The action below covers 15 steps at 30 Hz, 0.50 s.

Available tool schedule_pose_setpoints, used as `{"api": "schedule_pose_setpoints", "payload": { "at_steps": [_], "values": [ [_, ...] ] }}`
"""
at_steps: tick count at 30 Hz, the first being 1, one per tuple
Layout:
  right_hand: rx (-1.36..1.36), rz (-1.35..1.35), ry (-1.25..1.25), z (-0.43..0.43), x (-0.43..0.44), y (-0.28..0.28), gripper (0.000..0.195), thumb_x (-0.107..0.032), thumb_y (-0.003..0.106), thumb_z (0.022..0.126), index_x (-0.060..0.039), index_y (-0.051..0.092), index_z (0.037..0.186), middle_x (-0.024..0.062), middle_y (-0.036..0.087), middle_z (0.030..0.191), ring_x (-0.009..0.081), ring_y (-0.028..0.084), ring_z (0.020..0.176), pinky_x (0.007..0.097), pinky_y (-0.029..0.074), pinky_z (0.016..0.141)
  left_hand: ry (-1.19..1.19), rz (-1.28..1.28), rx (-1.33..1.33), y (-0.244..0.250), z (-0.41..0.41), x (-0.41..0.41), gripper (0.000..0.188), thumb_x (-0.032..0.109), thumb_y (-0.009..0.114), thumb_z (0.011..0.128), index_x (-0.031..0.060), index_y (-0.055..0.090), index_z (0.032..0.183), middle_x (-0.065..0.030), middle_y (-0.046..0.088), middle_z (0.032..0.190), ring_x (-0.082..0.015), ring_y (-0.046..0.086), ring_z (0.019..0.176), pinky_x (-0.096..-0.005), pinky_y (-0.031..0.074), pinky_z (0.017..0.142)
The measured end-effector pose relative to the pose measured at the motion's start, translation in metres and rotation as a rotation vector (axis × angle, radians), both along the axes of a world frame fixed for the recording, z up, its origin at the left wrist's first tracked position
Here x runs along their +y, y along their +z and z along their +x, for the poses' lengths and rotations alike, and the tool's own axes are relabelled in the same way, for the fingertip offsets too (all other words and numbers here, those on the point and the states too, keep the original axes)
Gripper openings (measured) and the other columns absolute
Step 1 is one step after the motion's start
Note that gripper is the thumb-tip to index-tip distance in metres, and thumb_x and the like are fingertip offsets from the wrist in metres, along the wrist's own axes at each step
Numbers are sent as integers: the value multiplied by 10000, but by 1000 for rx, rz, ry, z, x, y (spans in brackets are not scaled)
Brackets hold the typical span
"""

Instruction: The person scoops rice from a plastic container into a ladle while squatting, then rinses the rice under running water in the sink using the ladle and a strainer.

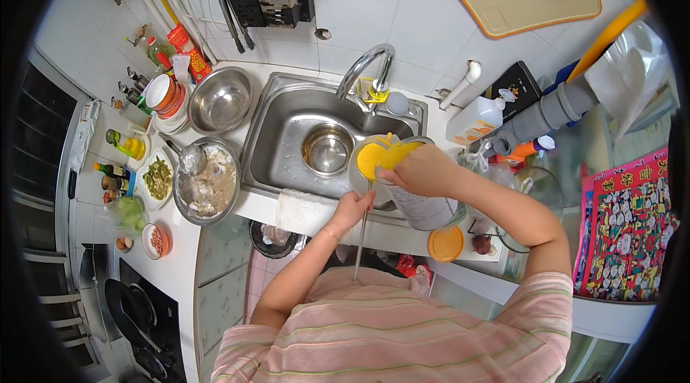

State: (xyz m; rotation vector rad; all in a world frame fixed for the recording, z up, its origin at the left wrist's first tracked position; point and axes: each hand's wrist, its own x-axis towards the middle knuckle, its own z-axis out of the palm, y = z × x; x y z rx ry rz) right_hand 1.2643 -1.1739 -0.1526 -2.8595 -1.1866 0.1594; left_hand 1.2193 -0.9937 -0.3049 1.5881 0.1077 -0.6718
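My left hand [347, 213] grips the thin metal handle of a long-handled scoop [360, 245], its pale round bowl above the sink's right front. Fine yellow grain [371, 161] lies in that bowl. In my right hand [423, 170] is a large printed canister [423, 208], tilted with its mouth towards the scoop. More yellow grain shows at the canister's mouth, beside my fingers. Below the canister, an orange round lid [446, 244] rests on the counter edge. A metal bowl [327, 148] sits in the stainless steel sink [280, 124].
A chrome faucet [372, 67] arches over the sink. At left stand an empty steel basin [221, 100], a bowl of cloudy liquid with a ladle [207, 183], and a plate of green food [156, 178]. A white cloth [304, 211] hangs over the front edge. A cooktop [148, 313] is lower left.
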Motion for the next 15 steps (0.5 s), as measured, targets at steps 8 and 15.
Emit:
{"api": "schedule_pose_setpoints", "payload": {
  "at_steps": [8,15],
  "values": [
    [-8,-49,14,-14,-2,-15,562,-410,403,934,-107,570,492,47,513,449,231,526,403,350,404,411,-1,-42,21,-9,-16,7,391,307,577,876,41,584,589,-2,540,591,-83,461,593,-239,374,596],
    [-45,10,29,-20,5,-19,550,-402,420,930,-108,567,489,40,498,430,232,514,391,360,397,401,-51,42,29,-10,-17,12,388,322,580,876,50,585,599,-10,561,626,-88,480,615,-239,385,618]
  ]
}}
